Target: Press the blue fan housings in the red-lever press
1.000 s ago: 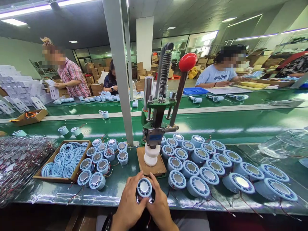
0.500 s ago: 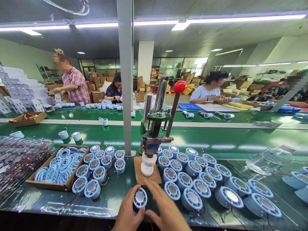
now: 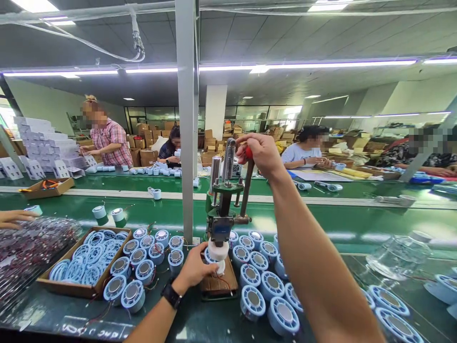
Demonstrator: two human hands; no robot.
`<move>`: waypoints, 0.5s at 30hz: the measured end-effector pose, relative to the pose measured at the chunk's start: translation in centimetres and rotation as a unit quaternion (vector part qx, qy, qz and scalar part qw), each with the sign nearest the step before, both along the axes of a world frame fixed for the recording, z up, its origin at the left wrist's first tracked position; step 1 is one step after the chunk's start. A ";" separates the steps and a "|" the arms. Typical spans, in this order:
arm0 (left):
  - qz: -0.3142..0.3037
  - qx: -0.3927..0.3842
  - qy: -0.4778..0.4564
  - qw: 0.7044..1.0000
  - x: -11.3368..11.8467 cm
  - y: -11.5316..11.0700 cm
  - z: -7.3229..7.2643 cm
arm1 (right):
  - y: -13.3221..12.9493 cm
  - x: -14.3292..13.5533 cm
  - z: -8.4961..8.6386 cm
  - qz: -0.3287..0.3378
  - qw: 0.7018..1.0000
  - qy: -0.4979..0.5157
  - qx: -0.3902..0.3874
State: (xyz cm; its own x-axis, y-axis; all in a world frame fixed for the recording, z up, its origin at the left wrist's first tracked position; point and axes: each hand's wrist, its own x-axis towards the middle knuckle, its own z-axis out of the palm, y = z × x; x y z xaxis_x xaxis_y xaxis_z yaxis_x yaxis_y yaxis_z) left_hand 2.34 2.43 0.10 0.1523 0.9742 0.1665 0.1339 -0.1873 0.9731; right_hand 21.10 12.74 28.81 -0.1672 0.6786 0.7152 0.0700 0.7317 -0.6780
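Observation:
My left hand, with a black watch on the wrist, is closed around a light-blue round housing at the foot of the hand press. Part of the housing is hidden by my fingers and by the white press head. A thin red wire hangs from it over the brown base board. High on the right, my right hand grips the red ball knob of the lever. The lever stands nearly upright beside the spring of the green and grey hand press.
Light-blue housings with silver discs and wires stand in groups left and right of the press. A cardboard tray holds blue rings. Another person's hand reaches over wired parts at far left. A grey post rises behind.
My left hand has carried the housing from the bench front to beneath the press head. My right hand has left the housing and risen to the lever's red knob. The view has tilted upward.

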 end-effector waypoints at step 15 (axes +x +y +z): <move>-0.013 0.049 -0.038 0.998 1.1 0.0 -3.9 | -13.0 2.1 -5.5 -0.146 0.984 -0.028 0.100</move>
State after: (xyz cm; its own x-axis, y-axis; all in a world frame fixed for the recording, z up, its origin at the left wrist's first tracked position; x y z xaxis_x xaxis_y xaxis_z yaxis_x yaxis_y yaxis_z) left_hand 3.40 2.46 -3.79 0.1613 0.9482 0.2736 0.0539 -0.2853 0.9569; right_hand 23.22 -0.27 23.32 -0.0289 0.5509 0.8341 0.3303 0.7928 -0.5122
